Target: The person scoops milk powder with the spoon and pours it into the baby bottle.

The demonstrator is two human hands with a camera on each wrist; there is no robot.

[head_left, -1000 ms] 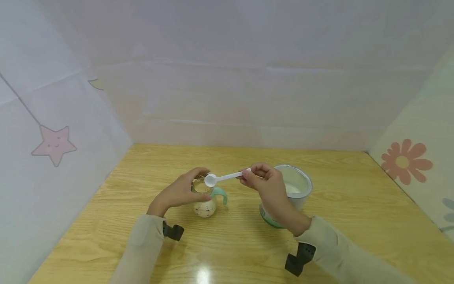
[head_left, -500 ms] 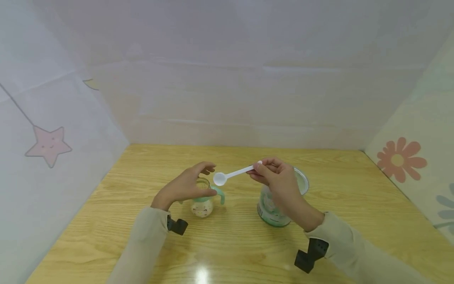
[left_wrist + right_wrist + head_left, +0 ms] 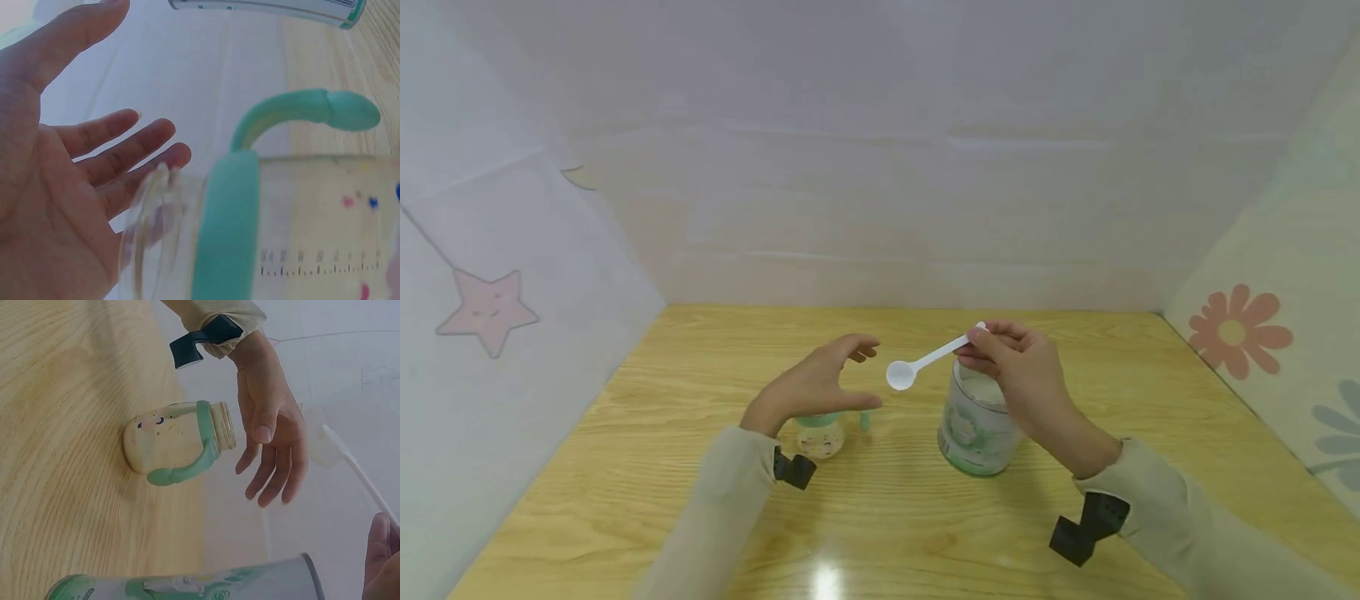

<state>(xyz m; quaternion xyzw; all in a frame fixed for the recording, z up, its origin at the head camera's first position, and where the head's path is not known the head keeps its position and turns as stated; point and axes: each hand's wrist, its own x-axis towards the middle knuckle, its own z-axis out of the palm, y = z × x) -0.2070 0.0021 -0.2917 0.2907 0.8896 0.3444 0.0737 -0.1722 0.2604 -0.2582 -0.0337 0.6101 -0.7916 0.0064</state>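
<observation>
A white long-handled scoop (image 3: 901, 375) is pinched by its handle end between the thumb and fingers of my right hand (image 3: 1026, 371). Its bowl is up in the air, between bottle and can. My left hand (image 3: 816, 379) hovers beside and above the baby bottle's mouth with fingers apart, holding nothing. The clear baby bottle (image 3: 175, 437) stands uncapped on the table, with a mint-green collar, curved handles and pale contents at the bottom. In the head view the left hand hides its neck. A white and green can (image 3: 976, 433) stands open below my right hand, with pale powder inside.
The wooden table (image 3: 880, 517) runs back to a pale cloth backdrop (image 3: 880, 208). Printed cloth side walls close it in, with a pink star (image 3: 488, 312) on the left and a red flower (image 3: 1240, 332) on the right.
My right hand has carried the scoop rightward from over the bottle's mouth towards the can. My left hand has come away from the bottle's neck and risen slightly, fingers spread.
</observation>
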